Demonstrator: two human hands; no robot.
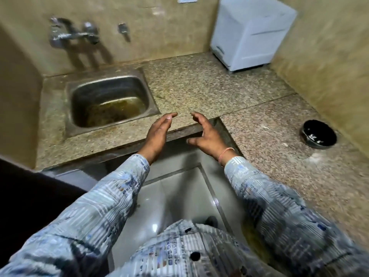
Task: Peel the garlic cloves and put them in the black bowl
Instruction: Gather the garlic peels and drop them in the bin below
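The black bowl stands on the granite counter at the far right, close to the wall, with a few pale bits inside. My left hand and my right hand hover side by side over the counter's front edge, palms facing each other, fingers spread, both holding nothing. The bowl is well to the right of my right hand. Small pale scraps lie on the counter left of the bowl. I cannot make out any whole garlic clove.
A steel sink with murky water is set into the counter at the left, taps on the wall above it. A white box-shaped appliance stands in the back right corner. Grey floor tiles show below the counter edge.
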